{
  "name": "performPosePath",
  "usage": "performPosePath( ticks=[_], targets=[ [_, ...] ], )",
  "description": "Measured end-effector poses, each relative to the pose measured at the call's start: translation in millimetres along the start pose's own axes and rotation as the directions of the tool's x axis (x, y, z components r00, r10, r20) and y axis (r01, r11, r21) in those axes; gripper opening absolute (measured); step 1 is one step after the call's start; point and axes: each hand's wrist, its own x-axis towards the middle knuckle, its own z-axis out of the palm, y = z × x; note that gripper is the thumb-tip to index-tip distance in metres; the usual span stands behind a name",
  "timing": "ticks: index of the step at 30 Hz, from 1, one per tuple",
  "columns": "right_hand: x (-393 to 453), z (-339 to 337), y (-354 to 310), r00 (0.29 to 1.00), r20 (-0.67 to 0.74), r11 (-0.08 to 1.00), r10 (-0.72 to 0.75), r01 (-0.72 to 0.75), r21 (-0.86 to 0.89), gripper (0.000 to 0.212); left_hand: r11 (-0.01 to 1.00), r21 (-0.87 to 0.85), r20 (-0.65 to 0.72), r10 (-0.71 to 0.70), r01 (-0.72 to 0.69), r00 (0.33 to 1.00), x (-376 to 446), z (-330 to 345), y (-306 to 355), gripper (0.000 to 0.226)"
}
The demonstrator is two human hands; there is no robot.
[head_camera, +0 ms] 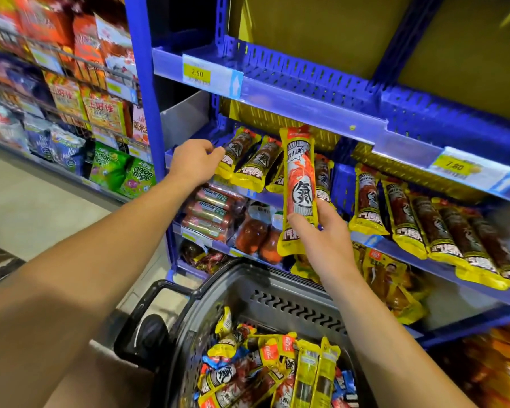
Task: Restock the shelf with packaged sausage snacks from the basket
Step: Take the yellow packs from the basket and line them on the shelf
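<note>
Clearly the right hand (321, 240) pinches one sausage pack (299, 184) by its lower end (top-heavy, could tip); the left hand (193, 160), fingers curled, nudges the shelved packs (248, 160), which might slide off.

Left hand (193, 161): arm extended forward, fingers curled closed, knuckles up. Right hand (321, 237): arm extended, raised, thumb and fingers pinched together in a closed grip, palm turned leftward. Both forearms bare.
</note>
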Motion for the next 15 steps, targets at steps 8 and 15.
performPosePath(
  ticks=[8, 15],
  targets=[
    [-1, -1, -2, 1.000, 0.000, 1.000, 0.011, -0.011, 0.016, 0.013, 0.999, -0.013, 0.063, -0.031, 0.032, 0.998, -1, -2, -1, 0.043],
    [-8, 2, 0, 1.000, -0.010, 1.000, -0.009, 0.009, 0.025, 0.022, 0.991, -0.131, -0.157, 0.020, -0.041, 0.987, -20, -17, 8, 0.023]
  ],
)
